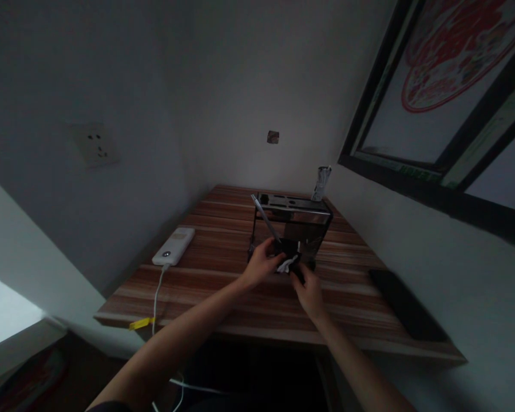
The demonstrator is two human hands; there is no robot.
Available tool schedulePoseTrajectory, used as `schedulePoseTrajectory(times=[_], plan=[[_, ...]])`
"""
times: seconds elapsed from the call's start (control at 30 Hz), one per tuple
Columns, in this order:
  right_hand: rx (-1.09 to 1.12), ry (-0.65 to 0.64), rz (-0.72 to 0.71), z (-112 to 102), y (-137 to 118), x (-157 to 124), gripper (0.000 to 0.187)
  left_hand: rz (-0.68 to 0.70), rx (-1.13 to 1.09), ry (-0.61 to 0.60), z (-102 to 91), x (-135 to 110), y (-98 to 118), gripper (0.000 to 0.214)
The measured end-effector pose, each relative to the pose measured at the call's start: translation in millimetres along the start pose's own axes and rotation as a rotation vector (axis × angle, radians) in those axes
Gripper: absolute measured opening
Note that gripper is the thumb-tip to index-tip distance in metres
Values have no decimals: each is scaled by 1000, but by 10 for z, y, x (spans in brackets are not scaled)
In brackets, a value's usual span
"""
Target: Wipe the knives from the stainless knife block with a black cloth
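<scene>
A dark rack with a slotted top point(292, 202) and open frame sides stands on the wooden table. At its near side both my hands grip a small black part point(288, 247), whose kind the dim light hides. My left hand point(264, 263) has its fingers closed on the left side of it. My right hand point(308, 289) pinches its lower right side. A white crumpled piece point(287, 264), perhaps tissue or cloth, shows between the hands. From just above my left fingers a thin silver rod point(265, 218) slants up to the left.
A crumpled silvery wrapper-like piece point(321, 183) sticks up at the rack's right back corner. A white power bank point(174, 246) with a white cable point(157, 294) lies at left. A flat black object point(407, 304) lies at the right edge, beneath a framed window point(412, 154). Walls border the table point(223, 229).
</scene>
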State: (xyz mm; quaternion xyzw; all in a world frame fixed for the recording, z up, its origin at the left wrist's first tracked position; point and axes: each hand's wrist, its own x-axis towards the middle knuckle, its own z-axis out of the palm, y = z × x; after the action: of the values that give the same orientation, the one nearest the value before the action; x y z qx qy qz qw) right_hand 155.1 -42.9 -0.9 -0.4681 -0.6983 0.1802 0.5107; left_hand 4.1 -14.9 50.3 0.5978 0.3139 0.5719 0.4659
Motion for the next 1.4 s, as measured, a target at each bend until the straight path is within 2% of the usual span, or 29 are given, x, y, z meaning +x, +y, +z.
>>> schedulePoseTrajectory(times=[0.27,0.37,0.63,0.8,1.1,1.4], plan=[[13,22,26,-2,28,-1,23,5,-116,-81,32,-58,-45,38],[14,27,31,-8,21,-2,22,4,-59,-58,46,-69,-33,39],[26,1,27,-16,-19,6,22,-22,63,20,37,-37,-14,24],[13,-6,4,-4,-67,18,22,3,105,120,-22,7,55,21],[1,-66,0,26,-78,16,28,22,-136,321,-327,205,211,24],[-21,-147,8,61,-94,-8,29,192,-244,614,-663,300,387,27]])
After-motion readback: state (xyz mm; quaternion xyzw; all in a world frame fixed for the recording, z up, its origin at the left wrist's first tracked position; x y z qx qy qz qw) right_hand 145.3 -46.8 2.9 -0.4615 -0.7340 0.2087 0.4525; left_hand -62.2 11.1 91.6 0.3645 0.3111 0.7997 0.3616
